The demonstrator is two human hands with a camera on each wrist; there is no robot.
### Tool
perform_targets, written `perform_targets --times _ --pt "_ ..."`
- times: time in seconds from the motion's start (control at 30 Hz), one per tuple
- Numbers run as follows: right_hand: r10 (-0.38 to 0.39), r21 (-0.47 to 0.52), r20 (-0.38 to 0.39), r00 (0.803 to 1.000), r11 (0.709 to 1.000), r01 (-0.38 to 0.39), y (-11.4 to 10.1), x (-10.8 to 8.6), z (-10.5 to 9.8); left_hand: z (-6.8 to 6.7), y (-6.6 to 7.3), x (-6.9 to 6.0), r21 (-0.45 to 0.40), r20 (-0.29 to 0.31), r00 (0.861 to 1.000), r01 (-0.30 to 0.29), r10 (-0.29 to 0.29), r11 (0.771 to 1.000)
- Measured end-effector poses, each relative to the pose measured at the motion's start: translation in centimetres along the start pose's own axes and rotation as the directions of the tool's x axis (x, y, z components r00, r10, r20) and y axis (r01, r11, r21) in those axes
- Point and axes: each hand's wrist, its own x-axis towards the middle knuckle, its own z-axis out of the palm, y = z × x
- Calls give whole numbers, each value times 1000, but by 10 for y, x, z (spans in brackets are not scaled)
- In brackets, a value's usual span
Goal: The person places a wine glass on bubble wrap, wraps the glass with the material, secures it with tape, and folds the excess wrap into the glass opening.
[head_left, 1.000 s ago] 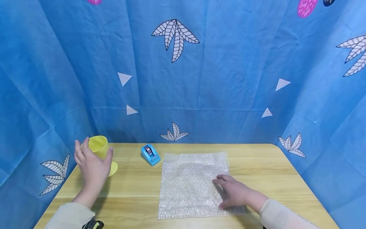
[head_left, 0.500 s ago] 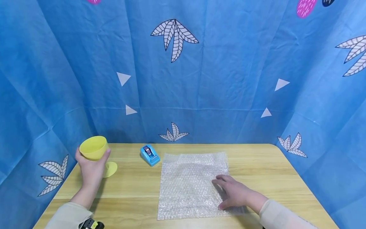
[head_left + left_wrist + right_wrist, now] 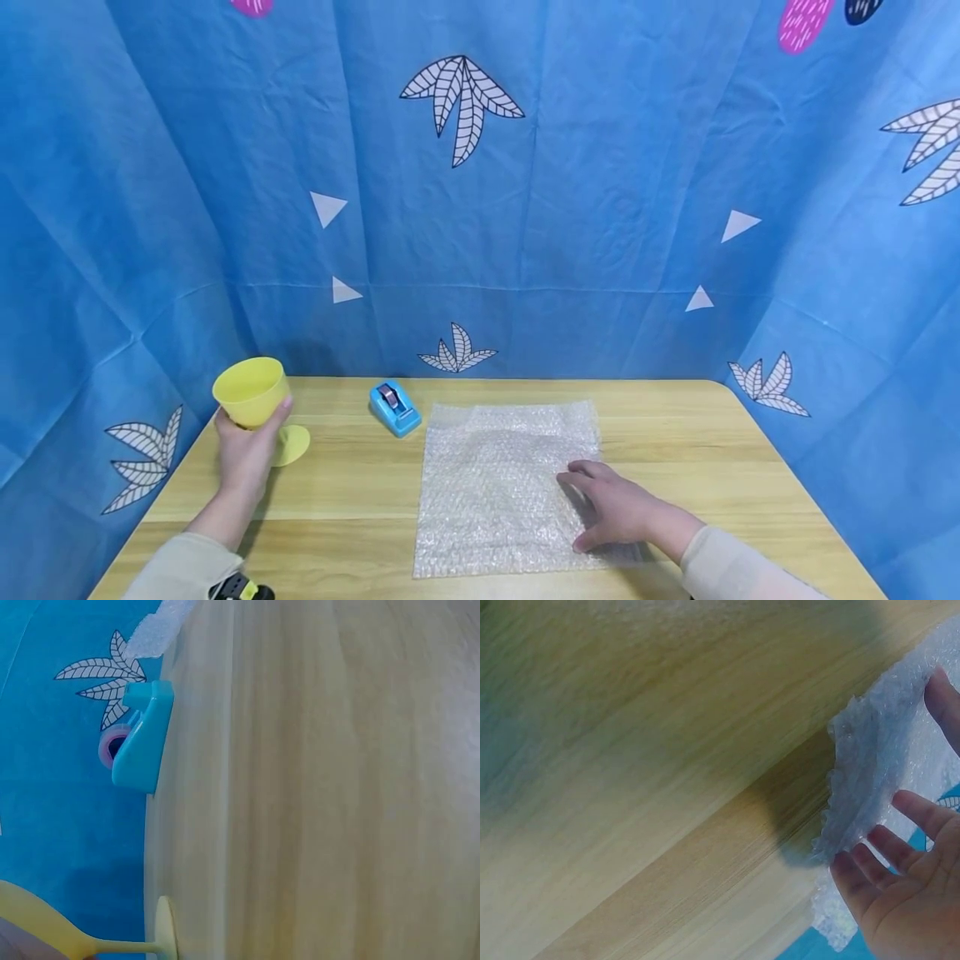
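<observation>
At the table's left side, my left hand (image 3: 243,458) grips a yellow goblet (image 3: 253,390) around its bowl, with the thumb on the right side. Most of the fingers are hidden behind the bowl. The goblet's stem and round foot (image 3: 166,930) show at the bottom of the left wrist view; the foot is at or near the tabletop. A sheet of bubble wrap (image 3: 495,492) lies flat in the middle of the table. My right hand (image 3: 618,507) rests on its right edge, fingers loosely spread and touching the wrap (image 3: 870,765) in the right wrist view.
A blue tape dispenser (image 3: 395,407) stands at the back, between the goblet and the bubble wrap. Blue patterned cloth (image 3: 615,208) closes off the wooden table (image 3: 697,442) at the back and both sides.
My left hand has gone from reaching around the goblet with spread fingers to gripping its bowl from the near side. The right hand and bubble wrap have stayed put.
</observation>
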Motion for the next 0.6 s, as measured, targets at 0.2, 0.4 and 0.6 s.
perform_targets --times 0.2,0.4,0.6 --pt "11 16 16 1000 1000 -11 1 1 2 1 -8 0 -13 53 999 -3 4 1000" --pt "22 20 17 1000 1000 -22 2 2 2 2 -12 0 11 124 990 67 -68 998" --pt "25 19 18 1000 1000 -25 3 2 3 3 -24 -1 142 106 993 39 -54 989"
